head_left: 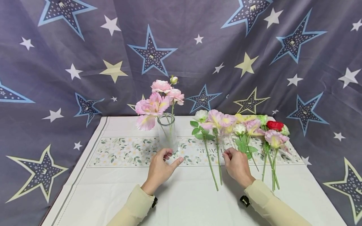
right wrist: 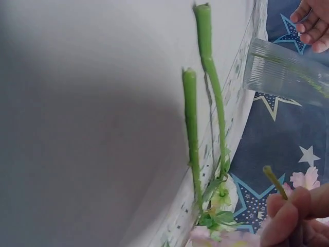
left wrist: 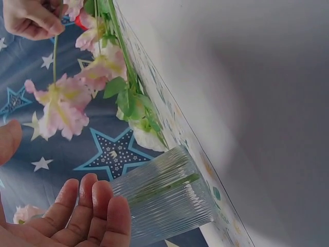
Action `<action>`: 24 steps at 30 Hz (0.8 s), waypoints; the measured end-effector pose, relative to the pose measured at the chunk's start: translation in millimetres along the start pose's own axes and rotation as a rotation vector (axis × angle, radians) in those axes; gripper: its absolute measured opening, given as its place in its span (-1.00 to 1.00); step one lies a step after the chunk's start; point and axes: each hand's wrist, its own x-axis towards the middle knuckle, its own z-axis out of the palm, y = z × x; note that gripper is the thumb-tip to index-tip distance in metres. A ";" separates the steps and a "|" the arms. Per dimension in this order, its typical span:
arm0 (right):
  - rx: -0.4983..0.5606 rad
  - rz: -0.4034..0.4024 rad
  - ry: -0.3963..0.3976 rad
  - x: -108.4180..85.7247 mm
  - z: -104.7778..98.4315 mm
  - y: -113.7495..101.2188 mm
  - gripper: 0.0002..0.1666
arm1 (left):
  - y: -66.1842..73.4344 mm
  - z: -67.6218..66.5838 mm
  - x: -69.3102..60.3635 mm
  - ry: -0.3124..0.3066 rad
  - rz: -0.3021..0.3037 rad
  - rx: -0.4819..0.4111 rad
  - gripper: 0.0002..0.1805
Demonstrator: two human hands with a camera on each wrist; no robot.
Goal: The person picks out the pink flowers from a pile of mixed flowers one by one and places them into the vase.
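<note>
A ribbed clear glass vase [head_left: 168, 135] stands upright with pink flowers [head_left: 154, 106] in it; its stems show through the glass [left wrist: 169, 186]. My left hand [head_left: 160, 169] is beside the vase's lower front, fingers loosely bent and holding nothing; the left wrist view shows the fingers [left wrist: 90, 211] apart from one another's tips, near the glass. Right of the vase, my right hand [head_left: 237, 164] pinches a thin green stem [right wrist: 273, 180] between thumb and fingers, its cut end sticking out. A pink and yellow flower [left wrist: 64, 107] is on that stem in the left wrist view.
Two stems [head_left: 210, 163] lie on the white table between the hands. Further right lie several flowers, among them a red one [head_left: 275, 126] and a pink one [head_left: 275, 138]. A floral printed band [head_left: 121, 152] crosses the cloth; a star-patterned curtain [head_left: 181, 56] hangs behind.
</note>
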 end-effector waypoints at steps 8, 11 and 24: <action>0.035 -0.083 0.061 -3.9 -4.7 -11.1 -0.95 | -0.4 1.9 0.1 -0.005 0.001 -0.007 -0.53; 0.044 -0.128 0.089 -4.9 -5.7 -14.6 -0.94 | -0.8 2.5 -0.2 -0.005 0.005 -0.014 -0.53; 0.088 -0.285 0.184 -8.3 -9.6 -31.9 -0.87 | 2.7 4.1 0.2 -0.019 0.007 -0.023 -0.52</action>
